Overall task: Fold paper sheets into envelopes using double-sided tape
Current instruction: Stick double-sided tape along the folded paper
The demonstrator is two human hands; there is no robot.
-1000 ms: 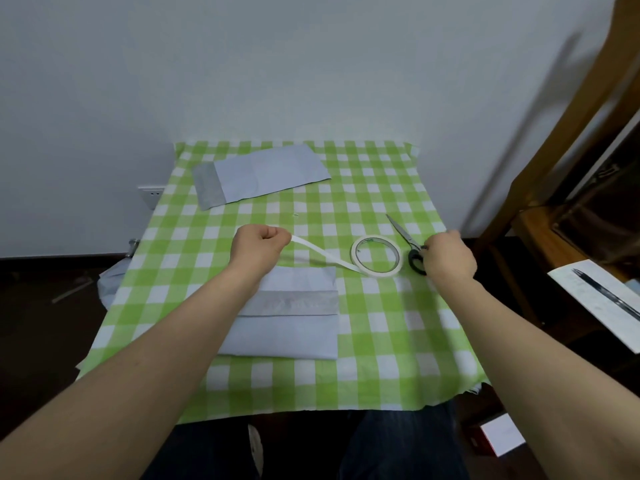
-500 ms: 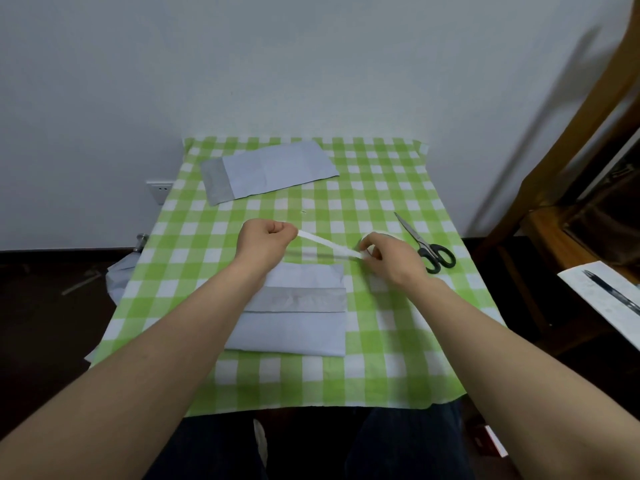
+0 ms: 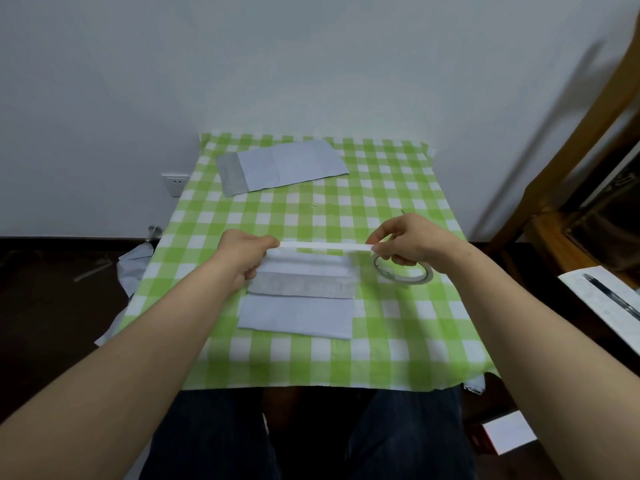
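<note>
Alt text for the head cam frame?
The left hand and right hand pinch a white tape strip taut above a folded pale-blue sheet on a green-checked tablecloth. The tape roll sits under the right hand; a second sheet lies at the far end.

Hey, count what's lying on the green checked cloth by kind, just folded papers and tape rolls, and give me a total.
Folded paper sheets: 2 (far sheet, near sheet)
Tape roll: 1
Total: 3
</note>
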